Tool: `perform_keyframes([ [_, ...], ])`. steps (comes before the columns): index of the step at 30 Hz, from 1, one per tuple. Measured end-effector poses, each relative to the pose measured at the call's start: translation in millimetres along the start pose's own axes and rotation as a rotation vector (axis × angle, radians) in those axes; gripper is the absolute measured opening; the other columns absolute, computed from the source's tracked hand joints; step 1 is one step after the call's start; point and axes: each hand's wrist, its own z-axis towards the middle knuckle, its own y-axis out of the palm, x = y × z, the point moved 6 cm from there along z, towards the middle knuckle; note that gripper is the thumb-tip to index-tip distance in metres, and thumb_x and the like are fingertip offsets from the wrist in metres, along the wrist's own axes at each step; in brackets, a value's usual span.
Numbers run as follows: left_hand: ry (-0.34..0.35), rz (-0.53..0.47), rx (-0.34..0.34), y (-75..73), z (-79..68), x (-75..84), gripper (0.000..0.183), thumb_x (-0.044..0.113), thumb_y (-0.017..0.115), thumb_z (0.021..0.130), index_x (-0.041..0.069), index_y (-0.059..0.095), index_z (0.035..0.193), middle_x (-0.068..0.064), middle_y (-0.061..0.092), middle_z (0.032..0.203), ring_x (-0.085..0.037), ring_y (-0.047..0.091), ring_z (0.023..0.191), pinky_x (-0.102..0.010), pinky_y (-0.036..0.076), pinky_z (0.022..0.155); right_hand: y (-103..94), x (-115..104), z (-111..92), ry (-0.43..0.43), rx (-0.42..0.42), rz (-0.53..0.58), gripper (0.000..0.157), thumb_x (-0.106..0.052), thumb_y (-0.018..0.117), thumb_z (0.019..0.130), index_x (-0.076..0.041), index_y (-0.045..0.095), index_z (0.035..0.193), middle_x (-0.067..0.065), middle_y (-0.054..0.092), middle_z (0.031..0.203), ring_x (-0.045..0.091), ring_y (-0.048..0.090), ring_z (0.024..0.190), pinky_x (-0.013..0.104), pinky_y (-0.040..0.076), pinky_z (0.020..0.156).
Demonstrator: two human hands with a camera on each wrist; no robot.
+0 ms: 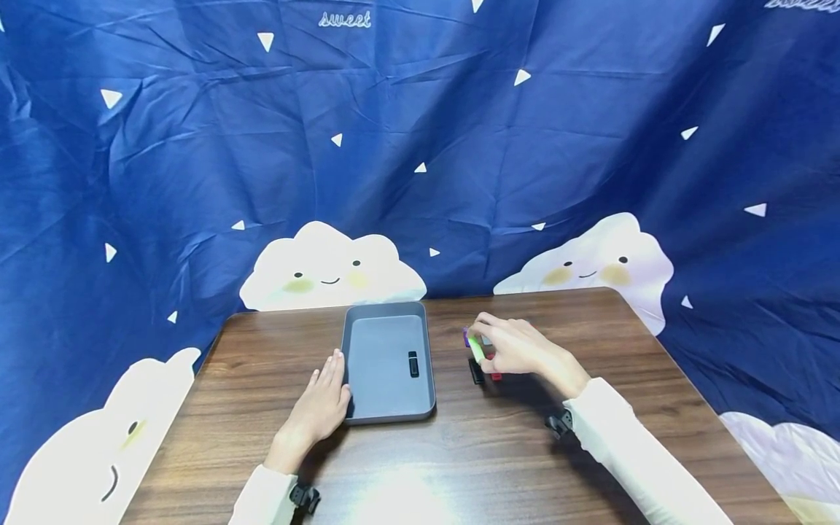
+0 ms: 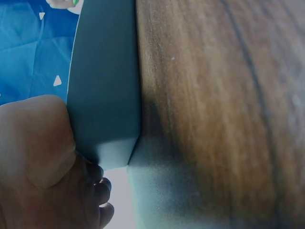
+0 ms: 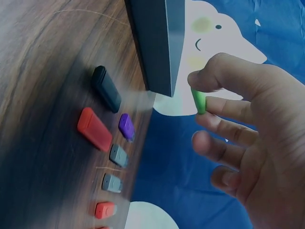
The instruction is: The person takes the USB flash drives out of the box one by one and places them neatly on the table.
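My right hand [image 1: 521,348] is raised over the table and pinches a green USB flash drive [image 3: 199,101] between thumb and fingers. Below it on the wood lie a black drive [image 3: 106,89], a red drive [image 3: 95,129], a purple one [image 3: 126,126], two grey ones [image 3: 118,155] and smaller red ones [image 3: 105,210]. With fingers straight, my left hand [image 1: 321,401] rests against the left wall of a grey rectangular tray [image 1: 377,343]. Inside the tray, towards its right side, lies one black USB flash drive [image 1: 413,364]. The left wrist view shows the tray's outer wall [image 2: 107,86] beside the hand.
The brown wooden table [image 1: 262,372] has rounded far corners. Behind it hangs a blue curtain [image 1: 420,131] with white triangles and smiling clouds. Light glares off the table's near edge. Each wrist wears a small black device [image 1: 305,497].
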Motion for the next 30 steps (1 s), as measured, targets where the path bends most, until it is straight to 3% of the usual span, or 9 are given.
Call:
perform_keyframes([
  [8,0.006,-0.034,0.019,-1.6,-2.2,2.3,0.064,0.018,0.042,0.108,-0.014,0.027,0.162,-0.032,0.028,0.171,-0.049,0.031,0.159,-0.068,0.026,0.128,0.6,10.2,-10.9,0.018,-0.002,-0.003,0.046,-0.028,0.082,0.073,-0.02,0.073,0.117,-0.005,0.062,0.105,0.009,0.05,0.062,0.029,0.042,0.055],
  [19,-0.005,0.013,-0.003,1.8,-0.5,-2.3,0.064,0.02,0.04,0.111,-0.013,0.024,0.163,-0.029,0.024,0.173,-0.045,0.028,0.161,-0.065,0.026,0.13,-0.9,22.7,-23.5,0.021,0.029,-0.035,0.045,-0.031,0.085,0.078,-0.017,0.073,0.119,-0.002,0.065,0.109,0.011,0.049,0.063,0.031,0.044,0.055],
  [25,-0.005,-0.029,0.01,-5.7,-0.3,4.3,0.063,0.016,0.043,0.108,-0.015,0.028,0.161,-0.032,0.027,0.171,-0.049,0.03,0.159,-0.068,0.026,0.128,0.1,29.4,-30.8,0.053,-0.007,-0.03,0.046,-0.029,0.084,0.077,-0.017,0.073,0.12,0.0,0.065,0.113,0.012,0.052,0.066,0.033,0.047,0.056],
  [30,-0.011,-0.004,-0.01,-4.0,-0.8,3.5,0.064,0.019,0.041,0.11,-0.013,0.024,0.163,-0.03,0.024,0.173,-0.046,0.028,0.161,-0.065,0.025,0.13,2.3,34.6,-37.3,0.072,-0.019,-0.031,0.048,-0.029,0.085,0.076,-0.016,0.073,0.121,0.0,0.064,0.111,0.012,0.051,0.066,0.033,0.046,0.055],
])
